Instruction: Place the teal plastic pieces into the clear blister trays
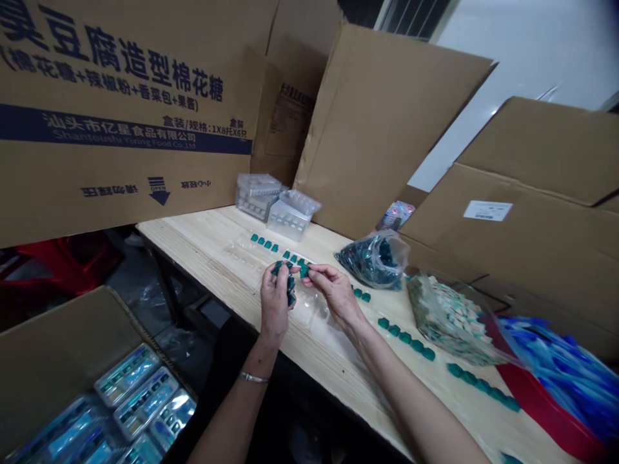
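- Left forearm enters from the lower edge with a thin metal bangle on its wrist, beside an open carton of packed clear trays.
- Left hand curls narrowly around a cluster of small teal pieces, gathering them against the palm.
- Right hand holds a narrow pinch on a single teal piece, just beside the left hand, so the two work close together.
- Clear blister tray lies directly beneath the hands on the pale wooden tabletop; short rows of teal pieces sit just beyond.
- Longer rows run along the tabletop to the right, seemingly spaced for easy picking.
- Bulk supplies stay off to the side — a bag of teal pieces, a bag of cream-and-green pieces and stacked clear trays — leaving room around the hands.
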Demonstrator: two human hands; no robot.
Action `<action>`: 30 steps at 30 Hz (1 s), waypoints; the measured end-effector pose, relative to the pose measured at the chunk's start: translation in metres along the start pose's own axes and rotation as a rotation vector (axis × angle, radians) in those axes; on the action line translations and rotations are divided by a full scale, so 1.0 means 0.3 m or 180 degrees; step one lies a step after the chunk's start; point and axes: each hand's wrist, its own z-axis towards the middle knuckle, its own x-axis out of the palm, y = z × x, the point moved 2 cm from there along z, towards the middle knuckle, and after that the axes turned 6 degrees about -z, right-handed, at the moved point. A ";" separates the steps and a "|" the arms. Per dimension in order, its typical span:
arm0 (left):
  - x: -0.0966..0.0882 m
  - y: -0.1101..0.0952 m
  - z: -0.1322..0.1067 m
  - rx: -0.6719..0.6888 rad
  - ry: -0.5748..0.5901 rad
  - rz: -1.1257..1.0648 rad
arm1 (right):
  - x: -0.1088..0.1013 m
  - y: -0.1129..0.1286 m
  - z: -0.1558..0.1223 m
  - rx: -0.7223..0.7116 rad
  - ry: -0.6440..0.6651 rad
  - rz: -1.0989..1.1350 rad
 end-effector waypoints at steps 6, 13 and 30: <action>-0.001 0.000 0.003 0.0069 0.0019 0.0096 | -0.005 0.007 -0.006 0.0018 0.0031 -0.0067; -0.002 0.000 0.003 0.0056 0.0104 0.0163 | -0.009 0.014 -0.009 0.0075 -0.0032 0.0010; 0.002 -0.007 0.000 0.0223 0.0189 0.0401 | -0.018 0.021 -0.018 0.0072 -0.0057 0.0031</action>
